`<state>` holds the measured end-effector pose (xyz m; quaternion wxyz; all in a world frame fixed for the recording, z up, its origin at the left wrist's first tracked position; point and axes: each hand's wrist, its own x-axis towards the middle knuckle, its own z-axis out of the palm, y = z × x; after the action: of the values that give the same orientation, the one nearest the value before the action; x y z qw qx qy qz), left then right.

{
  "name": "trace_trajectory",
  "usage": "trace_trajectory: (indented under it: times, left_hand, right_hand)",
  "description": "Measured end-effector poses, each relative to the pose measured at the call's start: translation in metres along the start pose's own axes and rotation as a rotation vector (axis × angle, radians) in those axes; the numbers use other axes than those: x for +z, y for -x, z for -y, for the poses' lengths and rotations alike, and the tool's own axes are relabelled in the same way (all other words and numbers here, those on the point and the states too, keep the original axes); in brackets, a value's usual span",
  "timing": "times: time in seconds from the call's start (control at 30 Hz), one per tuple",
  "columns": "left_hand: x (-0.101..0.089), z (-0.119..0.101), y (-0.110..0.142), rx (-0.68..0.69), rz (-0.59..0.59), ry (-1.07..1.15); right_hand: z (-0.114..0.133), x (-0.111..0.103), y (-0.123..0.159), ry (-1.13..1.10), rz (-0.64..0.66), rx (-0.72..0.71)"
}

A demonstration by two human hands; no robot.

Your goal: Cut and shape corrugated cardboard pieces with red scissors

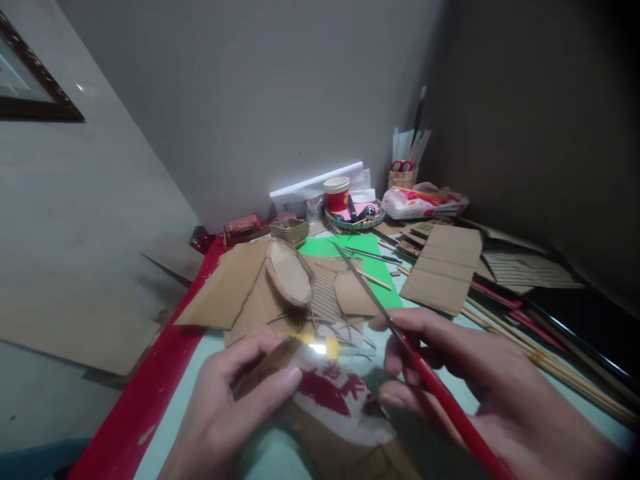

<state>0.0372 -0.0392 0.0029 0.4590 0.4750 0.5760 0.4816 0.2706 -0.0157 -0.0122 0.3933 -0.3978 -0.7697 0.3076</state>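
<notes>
My left hand (pixel 235 400) pinches a small strip of brown cardboard (pixel 263 372) between thumb and fingers, low in the view. My right hand (pixel 480 380) grips red-handled scissors (pixel 435 387) whose long blades (pixel 357 273) point up and away over the table. Just past my hands lies a cardboard boat-shaped model (pixel 289 272) with a corrugated top, resting on flat cardboard sheets (pixel 227 287). A white and red printed wrapper (pixel 335 393) lies under my hands.
A green sheet (pixel 370 257), a large cardboard piece (pixel 445 267) and wooden sticks (pixel 540 353) cover the right side. At the back stand a red paper cup (pixel 337 193), a small cardboard box (pixel 290 231), a holder with red scissors (pixel 403 172) and a plastic packet (pixel 425 200). Red table edge (pixel 145 393) at left.
</notes>
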Motion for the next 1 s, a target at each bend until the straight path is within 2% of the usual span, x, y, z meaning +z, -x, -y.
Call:
trace_trajectory:
  times: [0.07, 0.13, 0.2, 0.37, 0.43, 0.53, 0.6, 0.77, 0.87, 1.0]
  left_hand:
    - [0.002, 0.001, 0.001, -0.066, 0.055, 0.03]
    - [0.004, 0.003, 0.002, -0.188, 0.126, 0.051]
    - [0.007, 0.006, 0.003, -0.264, 0.14, 0.08]
    - [0.018, 0.009, 0.002, -0.182, -0.032, 0.234]
    - [0.023, 0.009, 0.001, -0.149, -0.065, 0.273]
    - [0.026, 0.009, 0.002, -0.144, -0.124, 0.22]
    - [0.026, 0.01, 0.002, -0.184, -0.139, 0.178]
    - [0.019, 0.01, -0.001, -0.264, -0.121, 0.244]
    - [0.015, 0.006, -0.002, -0.219, -0.186, 0.305]
    - [0.01, 0.003, -0.003, -0.196, -0.241, 0.38]
  right_hand:
    - [0.002, 0.001, -0.001, -0.048, 0.02, 0.006]
    - [0.004, 0.005, -0.001, -0.132, 0.045, 0.043]
    - [0.007, 0.01, -0.001, -0.217, 0.091, 0.105]
    - [0.01, 0.016, -0.001, -0.282, 0.144, 0.331]
    - [0.008, 0.016, 0.0, -0.294, 0.154, 0.38]
    - [0.006, 0.017, 0.001, -0.311, 0.182, 0.416]
    - [0.005, 0.018, 0.002, -0.3, 0.173, 0.379]
    - [0.001, 0.015, 0.004, -0.254, 0.081, 0.165]
    - [-0.007, 0.014, 0.003, -0.272, 0.158, 0.059]
    - [-0.021, 0.025, 0.005, -0.188, 0.319, 0.083]
